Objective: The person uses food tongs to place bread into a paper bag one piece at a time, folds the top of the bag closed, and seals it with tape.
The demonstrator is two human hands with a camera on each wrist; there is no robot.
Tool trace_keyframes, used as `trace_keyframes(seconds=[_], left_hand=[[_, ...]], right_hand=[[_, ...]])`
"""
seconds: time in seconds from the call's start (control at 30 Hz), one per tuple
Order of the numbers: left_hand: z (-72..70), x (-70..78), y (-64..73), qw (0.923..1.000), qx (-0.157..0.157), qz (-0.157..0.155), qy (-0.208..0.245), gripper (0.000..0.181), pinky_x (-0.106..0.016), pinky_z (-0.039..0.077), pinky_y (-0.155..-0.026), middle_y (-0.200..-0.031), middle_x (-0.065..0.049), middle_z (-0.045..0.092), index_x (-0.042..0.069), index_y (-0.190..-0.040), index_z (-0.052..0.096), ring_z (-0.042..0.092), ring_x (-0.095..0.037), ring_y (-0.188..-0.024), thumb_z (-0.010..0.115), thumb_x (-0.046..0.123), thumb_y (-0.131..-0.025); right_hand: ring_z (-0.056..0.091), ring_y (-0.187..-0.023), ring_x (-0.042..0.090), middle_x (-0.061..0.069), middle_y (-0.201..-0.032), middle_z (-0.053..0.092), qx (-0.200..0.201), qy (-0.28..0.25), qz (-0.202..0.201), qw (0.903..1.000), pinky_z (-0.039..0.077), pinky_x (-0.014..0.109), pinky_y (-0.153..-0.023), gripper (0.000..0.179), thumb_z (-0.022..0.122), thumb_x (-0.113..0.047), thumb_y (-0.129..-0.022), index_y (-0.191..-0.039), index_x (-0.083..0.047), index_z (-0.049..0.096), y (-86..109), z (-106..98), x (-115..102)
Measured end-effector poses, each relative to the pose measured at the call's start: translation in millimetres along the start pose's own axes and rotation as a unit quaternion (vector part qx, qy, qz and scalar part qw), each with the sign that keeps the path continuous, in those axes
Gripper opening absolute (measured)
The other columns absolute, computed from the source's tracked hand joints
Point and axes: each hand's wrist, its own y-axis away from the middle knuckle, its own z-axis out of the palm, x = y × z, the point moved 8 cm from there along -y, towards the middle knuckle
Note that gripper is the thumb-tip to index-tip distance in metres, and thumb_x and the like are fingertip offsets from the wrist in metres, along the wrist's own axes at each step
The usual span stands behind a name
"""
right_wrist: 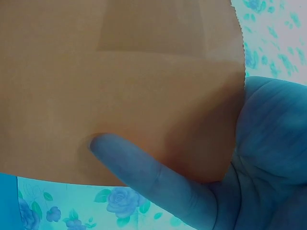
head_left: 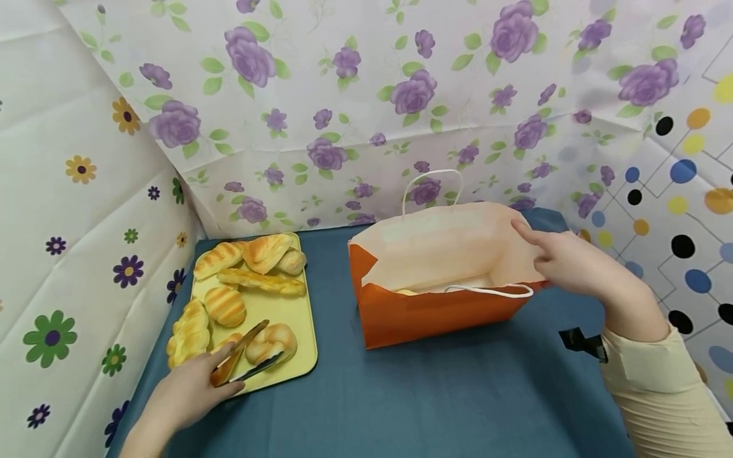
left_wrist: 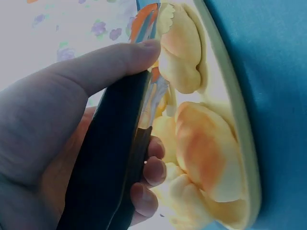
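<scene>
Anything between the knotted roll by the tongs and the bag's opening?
Yes: right of the knotted roll, the rim of the yellow tray, then the wall of the orange bag; only blue cloth shows between those.

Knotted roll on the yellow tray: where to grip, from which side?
I'd pinch the knotted roll across its rounded outer sides, tongs coming from the near left. It looks squat and round, and in the head view the tongs' open arms lie to either side of it.
</scene>
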Motion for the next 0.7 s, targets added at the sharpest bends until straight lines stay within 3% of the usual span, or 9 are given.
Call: trace_keyframes(seconds=[0.3, 0.4, 0.5, 0.57, 0.7], left_hand=[[4.4, -7.4, 1.0, 0.9996, -0.001, -0.028, 0.01, 0.094, -0.038, 0.031, -0.057, -0.074, -0.004, 0.046, 0.009, -0.164, 0.045, 0.044, -0.021, -0.063, 0.072, 0.066, -0.094], [6.3, -9.6, 0.4, 0.9991, -0.006, -0.041, 0.008, 0.099, -0.041, 0.037, -0.058, -0.075, -0.005, 0.05, 0.007, -0.164, 0.044, 0.053, -0.022, -0.068, 0.069, 0.071, -0.094], [6.0, -9.2, -0.7, 0.9993, 0.0, -0.038, 0.001, 0.1, -0.05, 0.051, -0.066, -0.1, -0.018, 0.07, 0.006, -0.162, 0.046, 0.069, -0.034, -0.091, 0.067, 0.075, -0.093], [5.5, -8.2, -1.3, 0.9994, 0.007, -0.033, -0.001, 0.1, -0.056, 0.055, -0.073, -0.12, -0.021, 0.072, 0.005, -0.161, 0.049, 0.07, -0.039, -0.106, 0.068, 0.076, -0.092], [4.3, -6.7, -3.0, 0.9992, 0.015, -0.036, 0.011, 0.1, -0.053, 0.055, -0.073, -0.123, -0.017, 0.072, 0.007, -0.161, 0.05, 0.07, -0.035, -0.108, 0.07, 0.075, -0.091]], right_hand=[[0.039, -0.047, 0.019, 0.003, -0.061, 0.046, 0.0, 0.001, 0.006, 1.0, 0.035, 0.032, -0.048, 0.077, 0.045, -0.003, -0.105, -0.174, -0.022, 0.014, 1.0, 0.5, 0.9], [0.039, -0.047, 0.019, 0.003, -0.061, 0.046, -0.001, 0.0, 0.004, 1.0, 0.035, 0.032, -0.048, 0.077, 0.044, -0.003, -0.105, -0.174, -0.022, 0.014, 0.9, -0.3, -0.4], [0.037, -0.046, 0.019, 0.003, -0.059, 0.045, 0.0, -0.003, 0.004, 1.0, 0.035, 0.032, -0.047, 0.076, 0.044, -0.003, -0.105, -0.174, -0.021, 0.015, 1.1, -0.9, -0.9], [0.038, -0.046, 0.019, 0.002, -0.06, 0.045, -0.002, -0.006, 0.006, 1.0, 0.035, 0.032, -0.048, 0.076, 0.043, -0.003, -0.105, -0.174, -0.021, 0.014, 1.4, -0.8, -0.2], [0.04, -0.048, 0.02, 0.004, -0.065, 0.049, -0.004, -0.011, 0.014, 0.9998, 0.036, 0.033, -0.049, 0.077, 0.044, -0.004, -0.106, -0.174, -0.021, 0.013, 1.9, -0.4, 2.6]])
